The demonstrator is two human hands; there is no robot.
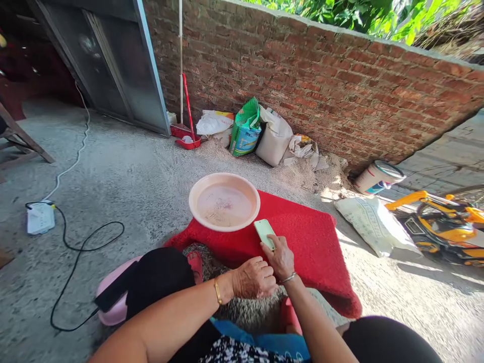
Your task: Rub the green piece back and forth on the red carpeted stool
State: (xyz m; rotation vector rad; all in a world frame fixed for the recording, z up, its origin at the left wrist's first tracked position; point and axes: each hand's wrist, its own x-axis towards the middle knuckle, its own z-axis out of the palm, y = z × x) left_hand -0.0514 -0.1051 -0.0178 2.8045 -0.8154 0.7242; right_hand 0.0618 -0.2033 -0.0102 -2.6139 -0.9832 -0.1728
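My right hand (pixel 280 259) is closed around the lower end of a pale green phone (pixel 263 232), a flat slab with rounded corners, held over a red carpet (pixel 306 232). Fingers curled into a fist, my left hand (pixel 253 279) sits just left of the right wrist; whatever may be inside it is hidden. Beyond both hands, a pale pink basin (pixel 194 214) rests on the carpet's far left part. Shallow cloudy water (pixel 225 199) with dark specks lies in it.
Sacks (pixel 276 141) and a red dustpan (pixel 189 143) line the brick wall (pixel 302 75). A bucket (pixel 378 177), a flattened sack (pixel 365 222) and a yellow toy digger (pixel 449 227) lie right. A black cable (pixel 77 257) loops from a white power strip (pixel 41 218) at left.
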